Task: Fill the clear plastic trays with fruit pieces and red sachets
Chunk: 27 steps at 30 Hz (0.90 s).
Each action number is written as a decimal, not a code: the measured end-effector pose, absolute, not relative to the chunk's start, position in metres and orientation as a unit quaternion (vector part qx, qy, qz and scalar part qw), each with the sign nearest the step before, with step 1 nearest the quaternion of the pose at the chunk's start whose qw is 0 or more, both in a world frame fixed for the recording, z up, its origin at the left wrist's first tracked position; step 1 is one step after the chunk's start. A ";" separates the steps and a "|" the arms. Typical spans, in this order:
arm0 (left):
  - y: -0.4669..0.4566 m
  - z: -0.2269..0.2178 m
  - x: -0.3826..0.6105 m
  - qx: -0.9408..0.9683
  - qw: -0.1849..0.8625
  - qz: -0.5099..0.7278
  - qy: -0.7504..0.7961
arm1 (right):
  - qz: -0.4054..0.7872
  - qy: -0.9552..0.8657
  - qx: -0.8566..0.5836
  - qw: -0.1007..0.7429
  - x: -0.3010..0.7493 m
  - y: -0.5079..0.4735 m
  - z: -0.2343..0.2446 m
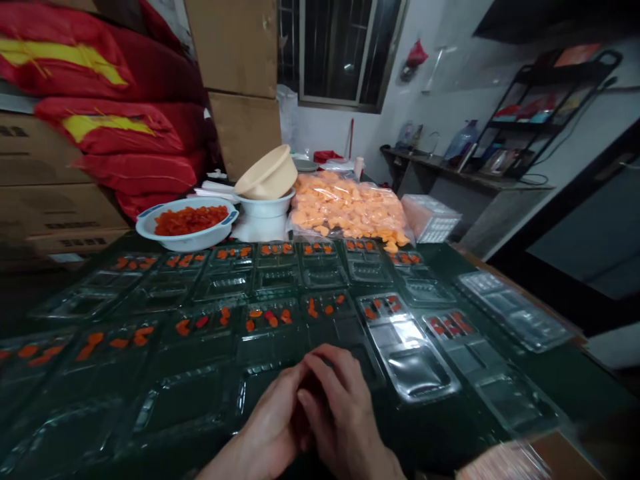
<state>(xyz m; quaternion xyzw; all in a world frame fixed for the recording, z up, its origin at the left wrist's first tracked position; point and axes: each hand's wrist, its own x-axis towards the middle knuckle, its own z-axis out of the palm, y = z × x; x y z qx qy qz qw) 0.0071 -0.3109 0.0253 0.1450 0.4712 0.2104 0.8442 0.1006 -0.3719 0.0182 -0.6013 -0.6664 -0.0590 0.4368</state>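
Low in the middle, my left hand (273,417) and my right hand (347,407) are brought together, fingers curled and touching. Whatever lies between the palms, if anything, is hidden. Just beyond them, a clear plastic tray (330,333) holds a few small orange-red pieces (329,309) in its far compartments. To its left lies a similar clear tray (265,348) with orange-red pieces. On the right, a shiny clear tray (395,340) also has pieces at its far end. Several more such trays stand in rows across the dark green table (400,433).
At the back are a white basin (200,237) of orange-red pieces, a tilted cream tub (267,175) and a plastic bag (350,203) of pale orange pieces. Stacked trays (515,310) lie right. A cardboard box (560,453) sits near right. Red sacks (145,133) are piled left.
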 end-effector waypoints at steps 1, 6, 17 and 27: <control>-0.311 0.026 0.006 0.118 0.844 0.228 0.472 | -0.043 -0.669 -0.599 0.438 0.093 -0.366 0.019; -0.299 0.033 -0.009 -0.016 0.848 0.293 0.441 | 0.014 -0.710 -0.562 0.425 0.078 -0.349 0.012; -0.244 0.042 -0.073 0.040 0.884 0.345 0.313 | 0.049 -0.650 -0.603 0.459 0.093 -0.344 0.005; -0.236 0.049 -0.091 -0.016 0.886 0.408 0.221 | -0.001 -0.706 -0.536 0.462 0.056 -0.322 0.031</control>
